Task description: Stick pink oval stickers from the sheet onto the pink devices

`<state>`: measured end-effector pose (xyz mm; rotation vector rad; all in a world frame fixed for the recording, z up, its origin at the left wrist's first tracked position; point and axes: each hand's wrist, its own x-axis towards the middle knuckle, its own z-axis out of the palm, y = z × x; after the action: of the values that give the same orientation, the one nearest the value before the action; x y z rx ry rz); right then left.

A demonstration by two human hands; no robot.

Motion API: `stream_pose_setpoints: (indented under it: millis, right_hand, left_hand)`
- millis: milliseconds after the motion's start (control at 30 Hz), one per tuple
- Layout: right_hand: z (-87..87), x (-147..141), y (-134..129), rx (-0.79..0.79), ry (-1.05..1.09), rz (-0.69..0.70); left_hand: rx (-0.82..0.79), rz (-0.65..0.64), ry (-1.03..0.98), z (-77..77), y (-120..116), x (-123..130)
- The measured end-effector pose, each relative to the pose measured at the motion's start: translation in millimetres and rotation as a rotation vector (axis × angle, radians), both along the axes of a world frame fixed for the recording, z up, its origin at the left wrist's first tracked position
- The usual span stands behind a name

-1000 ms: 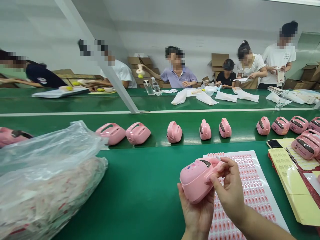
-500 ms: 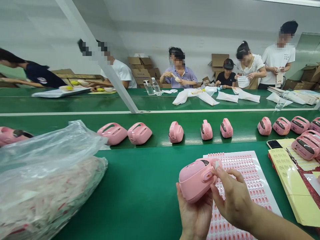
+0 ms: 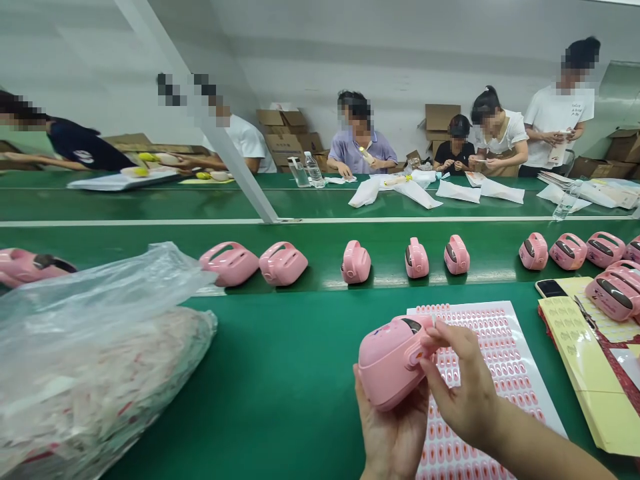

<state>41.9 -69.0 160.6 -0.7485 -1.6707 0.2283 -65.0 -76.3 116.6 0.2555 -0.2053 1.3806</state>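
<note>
A pink plastic device (image 3: 390, 367) with a handle and a dark panel rests tilted in my left hand (image 3: 393, 427), whose fingers wrap round its underside. My right hand (image 3: 463, 383) is at the device's right side, thumb and fingertips pressed to the handle joint, where a small oval orange-marked sticker (image 3: 417, 357) shows. The right fingertips partly cover that end of the handle. Beneath both hands lies a white sheet (image 3: 520, 347) with rows of oval pink stickers.
Several pink devices (image 3: 283, 263) stand along the green belt (image 3: 320, 230). A clear plastic bag (image 3: 110, 360) fills the left. Yellow sticker sheets (image 3: 585, 380) and a phone (image 3: 550, 288) lie at right. Across the table, several people work near a slanted white post (image 3: 220, 140).
My right fingers have shifted slightly and now press flatter on the device's side. The nearby devices appear slightly further right. Across the table, a person in purple has lowered one hand.
</note>
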Motion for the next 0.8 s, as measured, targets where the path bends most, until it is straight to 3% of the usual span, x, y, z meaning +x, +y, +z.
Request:
stream_pose_setpoints:
  millis: [133, 267, 367, 633, 800]
  right_hand:
    - [-2.7, -4, -3, -0.096, 0.155, 0.027]
    - [0.8, -1, 1, -0.466, 0.396, 0.247]
    - [7.1, 4, 5, -0.646, 0.434, 0.333]
    - [25.6, 11, 11, -0.818, 0.427, 0.355]
    - [25.2, 12, 12, -0.811, 0.396, 0.314]
  left_hand:
    - [-0.033, 0.037, -0.004, 1.4, 1, 1]
    - [-0.106, 0.082, 0.007, 2.1, 1, 2]
    - [-0.148, 0.096, 0.014, 1.2, 1, 2]
    - [-0.135, 0.048, -0.011, -0.1, 0, 1]
    - [-0.064, 0.055, 0.033, 4.4, 1, 3]
